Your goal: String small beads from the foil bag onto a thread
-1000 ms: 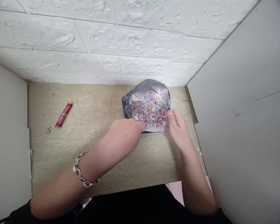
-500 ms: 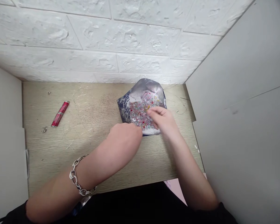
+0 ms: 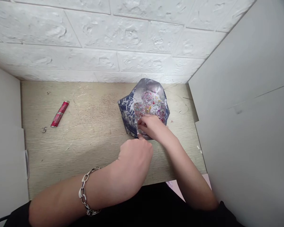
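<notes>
A dark blue and white patterned bag (image 3: 127, 115) with a silver lining lies opened out on the table, full of small beads (image 3: 153, 105) in pink, red, yellow and clear. My right hand (image 3: 152, 127) reaches over the near part of the beads, its fingers bent and drawn together at the tips. Whatever it may pinch is too small to make out. Curled just in front of the bag's near edge is my left hand (image 3: 137, 157), back upward, one fingertip showing at the edge. Its other fingers and anything in them are hidden. A silver chain bracelet (image 3: 82, 192) circles the left wrist.
A red shiny tube-like object (image 3: 60, 114) lies at the table's left, with small metallic bits (image 3: 44, 129) nearby. Loose threads and specks dot the wooden table (image 3: 92, 126). A white brick-pattern wall (image 3: 132, 34) stands behind; grey panels (image 3: 246, 104) close both sides.
My right hand has moved left and nearer, lower over the beads. My left hand has shifted right and towards me, off the bag's lower left edge, uncovering more of its patterned side.
</notes>
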A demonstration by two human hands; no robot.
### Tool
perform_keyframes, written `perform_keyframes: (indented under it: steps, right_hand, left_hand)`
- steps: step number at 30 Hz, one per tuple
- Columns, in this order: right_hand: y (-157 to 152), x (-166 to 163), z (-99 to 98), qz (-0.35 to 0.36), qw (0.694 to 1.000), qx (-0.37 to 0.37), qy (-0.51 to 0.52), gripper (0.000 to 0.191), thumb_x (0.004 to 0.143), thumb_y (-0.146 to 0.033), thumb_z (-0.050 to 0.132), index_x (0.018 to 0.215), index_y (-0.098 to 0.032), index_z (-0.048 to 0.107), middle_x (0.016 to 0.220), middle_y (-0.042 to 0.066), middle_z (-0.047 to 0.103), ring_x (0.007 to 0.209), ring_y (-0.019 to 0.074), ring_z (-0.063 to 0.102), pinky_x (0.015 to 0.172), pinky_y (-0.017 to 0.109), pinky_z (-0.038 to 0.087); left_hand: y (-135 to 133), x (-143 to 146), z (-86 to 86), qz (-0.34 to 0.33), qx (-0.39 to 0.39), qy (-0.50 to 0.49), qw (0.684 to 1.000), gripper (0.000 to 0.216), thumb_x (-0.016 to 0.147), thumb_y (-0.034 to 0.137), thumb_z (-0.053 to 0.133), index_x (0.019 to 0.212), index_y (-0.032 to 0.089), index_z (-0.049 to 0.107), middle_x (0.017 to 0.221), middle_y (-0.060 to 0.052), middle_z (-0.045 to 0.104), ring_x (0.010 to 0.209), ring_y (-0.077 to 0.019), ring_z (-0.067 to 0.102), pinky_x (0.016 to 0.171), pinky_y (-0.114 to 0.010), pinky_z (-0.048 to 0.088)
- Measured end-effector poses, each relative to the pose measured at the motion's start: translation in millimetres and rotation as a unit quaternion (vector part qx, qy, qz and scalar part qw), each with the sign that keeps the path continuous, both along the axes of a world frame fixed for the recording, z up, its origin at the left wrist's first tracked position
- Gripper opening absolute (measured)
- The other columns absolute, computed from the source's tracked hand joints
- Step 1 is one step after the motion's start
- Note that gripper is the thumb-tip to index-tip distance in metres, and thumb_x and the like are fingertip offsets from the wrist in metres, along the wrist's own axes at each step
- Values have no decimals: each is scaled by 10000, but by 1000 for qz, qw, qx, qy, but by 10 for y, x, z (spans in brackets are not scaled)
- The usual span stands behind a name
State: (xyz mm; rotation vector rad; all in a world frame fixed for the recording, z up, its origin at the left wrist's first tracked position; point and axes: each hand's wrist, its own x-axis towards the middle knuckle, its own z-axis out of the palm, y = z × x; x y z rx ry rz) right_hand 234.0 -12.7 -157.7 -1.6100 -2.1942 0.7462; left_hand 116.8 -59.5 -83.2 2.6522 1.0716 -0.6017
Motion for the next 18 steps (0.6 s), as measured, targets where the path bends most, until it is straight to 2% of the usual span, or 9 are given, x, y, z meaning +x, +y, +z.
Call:
perform_keyframes:
  steps: [3, 5, 8, 10, 11, 12, 14, 16, 18]
  right_hand:
    - [-24, -1, 57, -117, 973, -38, 194, 78, 727, -196, 431, 699, -177, 501, 630, -11, 475, 588, 99, 438, 601, 247, 371]
    - [-24, 11, 109, -194, 894, -113, 387, 70, 724, -218, 379, 678, -195, 427, 553, -46, 366, 482, 80, 352, 507, 226, 347]
    - [-6, 28, 166, -223, 741, -196, 602, 96, 722, -258, 331, 654, -199, 363, 548, -54, 301, 440, 69, 291, 441, 208, 312]
    - [3, 27, 168, -230, 706, -211, 635, 148, 734, -314, 336, 656, -193, 373, 570, -45, 337, 449, 66, 302, 419, 200, 282]
    - [3, 23, 156, -244, 717, -206, 620, 168, 736, -338, 355, 657, -192, 384, 568, -45, 349, 445, 65, 299, 408, 198, 259]
    - [1, 16, 138, -258, 746, -191, 584, 181, 733, -354, 388, 657, -191, 401, 557, -47, 355, 440, 64, 295, 404, 198, 242]
    - [-9, 2, 88, -264, 843, -135, 449, 188, 706, -359, 484, 642, -185, 453, 521, -54, 370, 443, 64, 305, 428, 205, 247]
    - [-17, -10, 33, -229, 932, -72, 273, 164, 674, -332, 561, 627, -178, 527, 501, -48, 418, 476, 73, 361, 489, 217, 289]
    - [-18, -20, -15, -165, 977, -38, 126, 118, 673, -289, 582, 644, -175, 593, 553, -21, 510, 548, 93, 435, 564, 232, 324]
  left_hand:
    - [18, -3, -3, -6, -11, 2, 1000, 285, 683, -49, 439, 801, 91, 657, 714, -118, 666, 600, -225, 635, 441, -268, 430]
    - [37, -11, 10, -11, -20, 6, 1000, 286, 670, -52, 445, 808, 87, 654, 724, -117, 669, 602, -226, 636, 443, -271, 436]
    - [58, -28, 53, -19, -26, 8, 999, 272, 653, -39, 470, 812, 90, 649, 721, -109, 668, 598, -222, 633, 451, -276, 444]
    - [65, -40, 92, -19, -27, 11, 999, 262, 657, -26, 477, 814, 96, 647, 717, -100, 667, 594, -214, 631, 462, -276, 450]
    - [68, -46, 112, -17, -27, 13, 999, 258, 663, -20, 476, 816, 99, 645, 718, -96, 666, 595, -208, 630, 471, -276, 454]
    - [70, -51, 130, -17, -26, 16, 999, 254, 669, -15, 473, 817, 100, 644, 719, -93, 665, 595, -203, 629, 479, -276, 458]
    - [74, -58, 156, -22, -24, 16, 999, 248, 681, -8, 463, 816, 98, 642, 726, -93, 662, 599, -200, 627, 489, -281, 462]
    - [78, -62, 164, -25, -21, 14, 999, 243, 682, -4, 459, 811, 94, 640, 726, -96, 658, 599, -205, 625, 487, -289, 461]
    - [81, -63, 157, -24, -22, 13, 999, 242, 679, -2, 461, 814, 92, 639, 723, -98, 656, 599, -210, 624, 487, -293, 457]
